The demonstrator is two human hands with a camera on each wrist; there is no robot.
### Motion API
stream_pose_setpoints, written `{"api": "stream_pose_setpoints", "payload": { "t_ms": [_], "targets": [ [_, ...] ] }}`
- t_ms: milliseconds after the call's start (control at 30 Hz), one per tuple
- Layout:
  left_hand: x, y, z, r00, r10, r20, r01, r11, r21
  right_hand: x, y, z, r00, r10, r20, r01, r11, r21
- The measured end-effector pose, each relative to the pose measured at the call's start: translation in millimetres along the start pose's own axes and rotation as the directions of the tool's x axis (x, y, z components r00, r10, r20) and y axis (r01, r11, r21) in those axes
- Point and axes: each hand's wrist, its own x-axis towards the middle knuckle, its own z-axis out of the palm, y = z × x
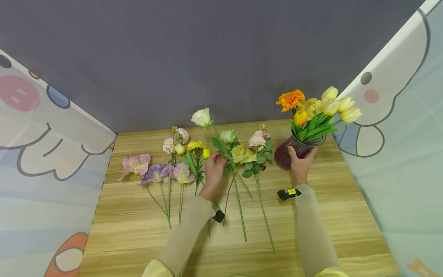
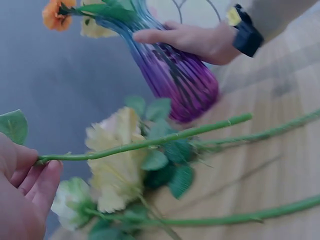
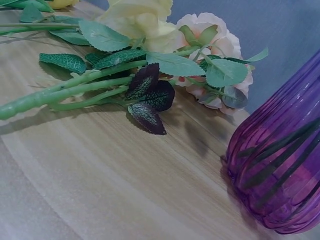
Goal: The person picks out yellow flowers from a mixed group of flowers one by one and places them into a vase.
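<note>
My left hand (image 1: 214,169) pinches a green stem (image 2: 150,142) between thumb and fingers, its cut end raised over the other flowers. A white rose (image 1: 202,117) appears to top this stem, beyond the hand. My right hand (image 1: 302,163) grips a ribbed purple glass vase (image 1: 283,154), which leans to one side. Yellow tulips (image 1: 330,107), an orange flower (image 1: 290,100) and green leaves stand out of the vase mouth. Stems show through its glass in the right wrist view. Close to the left hand lie a pale green rose (image 1: 228,136) and a yellow ruffled flower (image 1: 243,154).
Pink roses (image 1: 257,141) with a long stem lie between the hands and the vase. Left of the left hand lie yellow flowers (image 1: 196,145), more pink roses (image 1: 169,145) and purple-pink irises (image 1: 155,173). A dark grey wall (image 1: 207,57) stands behind the wooden table (image 1: 131,238).
</note>
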Motion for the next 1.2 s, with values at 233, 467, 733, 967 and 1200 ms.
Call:
{"api": "stream_pose_setpoints", "payload": {
  "t_ms": [233,467,733,967,1200],
  "targets": [
    [16.5,28.8,9.0,0.997,0.078,-0.014,-0.079,0.994,-0.082,1.3,2,-1,1.0,-0.008,0.01,0.008,1.0,0.019],
    [30.6,57.9,25.0,0.976,0.218,-0.021,-0.218,0.959,-0.179,0.5,2,-1,1.0,-0.004,0.003,0.004,1.0,-0.007],
    [43.5,91.9,52.4,0.973,0.228,-0.048,-0.232,0.929,-0.289,0.3,3,-1,1.0,-0.005,0.009,0.005,1.0,-0.005],
    [53.9,119.8,75.4,0.96,0.261,-0.097,-0.278,0.909,-0.311,-0.5,4,-2,1.0,0.0,0.004,0.0,1.0,-0.013],
    [57.8,140.3,89.8,0.931,0.349,-0.107,-0.365,0.889,-0.277,-1.2,3,0,1.0,0.007,0.006,-0.007,1.0,0.004]
  ]
}}
